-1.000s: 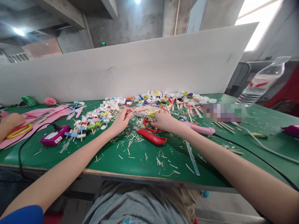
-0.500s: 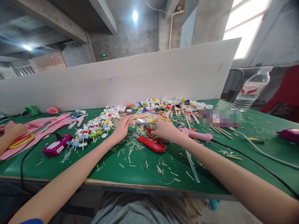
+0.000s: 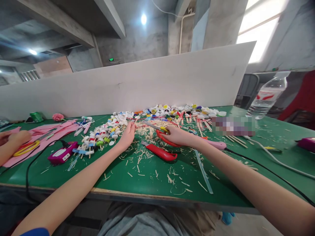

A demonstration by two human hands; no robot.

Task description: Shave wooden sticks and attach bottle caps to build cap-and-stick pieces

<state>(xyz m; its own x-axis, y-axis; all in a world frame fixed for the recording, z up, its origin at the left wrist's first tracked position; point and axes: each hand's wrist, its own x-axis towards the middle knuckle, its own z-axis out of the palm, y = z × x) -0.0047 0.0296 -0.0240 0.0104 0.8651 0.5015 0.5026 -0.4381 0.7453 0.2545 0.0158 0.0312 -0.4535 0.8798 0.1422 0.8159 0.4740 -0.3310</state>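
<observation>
Half a second earlier the red-handled scissors (image 3: 161, 133) lay lower, their loop close to the red utility knife (image 3: 159, 152). Now the right hand (image 3: 177, 136) has them lifted, its fingers closed about the red loops, and the steel blades point left and away over the heap of thin wooden sticks and shavings (image 3: 147, 129). The left hand (image 3: 126, 136) has barely shifted. It rests at the heap's left edge with its fingers drawn close together, and whether they pinch a stick cannot be told.

The green counter (image 3: 118, 183) has an open strip between both hands and its near edge, with only scattered shavings and a clear glue stick (image 3: 203, 170) lying there. A black cable (image 3: 261, 162) crosses the right side, running from the pink glue gun (image 3: 215, 144) just behind the right forearm. To the left lie small coloured caps on sticks (image 3: 98, 139) and a magenta glue gun (image 3: 61, 154). A white board (image 3: 152, 82) closes the far side, with loose bottle caps (image 3: 182, 109) heaped before it. At the far left, a co-worker's hand (image 3: 18, 137) rests by yellow scissors (image 3: 24, 149) on pink sheets (image 3: 52, 129).
</observation>
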